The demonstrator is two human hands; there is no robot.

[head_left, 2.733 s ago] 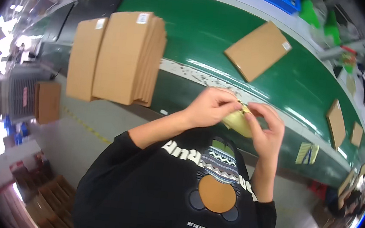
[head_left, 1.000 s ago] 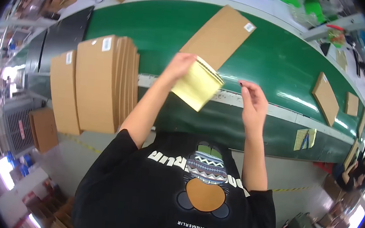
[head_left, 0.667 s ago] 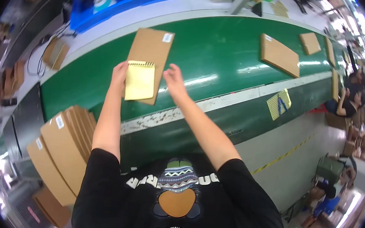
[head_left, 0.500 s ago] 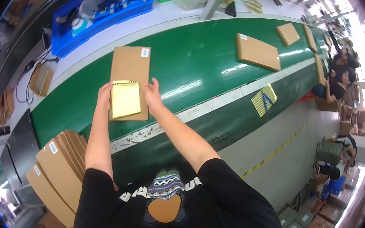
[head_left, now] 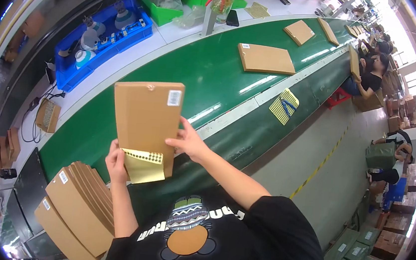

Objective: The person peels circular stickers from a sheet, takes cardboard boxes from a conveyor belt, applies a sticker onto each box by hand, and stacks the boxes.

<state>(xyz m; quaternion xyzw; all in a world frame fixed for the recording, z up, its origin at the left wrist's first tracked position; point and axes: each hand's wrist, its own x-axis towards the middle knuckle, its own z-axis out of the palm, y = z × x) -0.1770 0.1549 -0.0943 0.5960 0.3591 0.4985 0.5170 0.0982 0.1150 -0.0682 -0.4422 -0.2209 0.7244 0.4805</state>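
A flat brown cardboard box [head_left: 144, 116] with a white label at its top right is raised, tilted toward me, above the near edge of the belt. My right hand [head_left: 190, 141] grips its right side, thumb on the front face. Against the box's lower front lies a yellow sheet of small dark round stickers [head_left: 145, 170], its top rows showing dots. My left hand [head_left: 116, 162] is closed at the lower left, thumb pressing the sheet; fingers behind the box are hidden.
Several flat boxes [head_left: 266, 59] lie along the green conveyor belt [head_left: 209, 62]. More boxes [head_left: 79, 193] stand stacked at my left. A blue bin [head_left: 103, 44] holds white bottle-like items. A yellow grid sheet [head_left: 284, 107] hangs on the belt's side. People sit farther right.
The box and the yellow sheet have come up off the belt and toward me, the box now tilted up. My right hand has shifted to the box's side, above the sheet.
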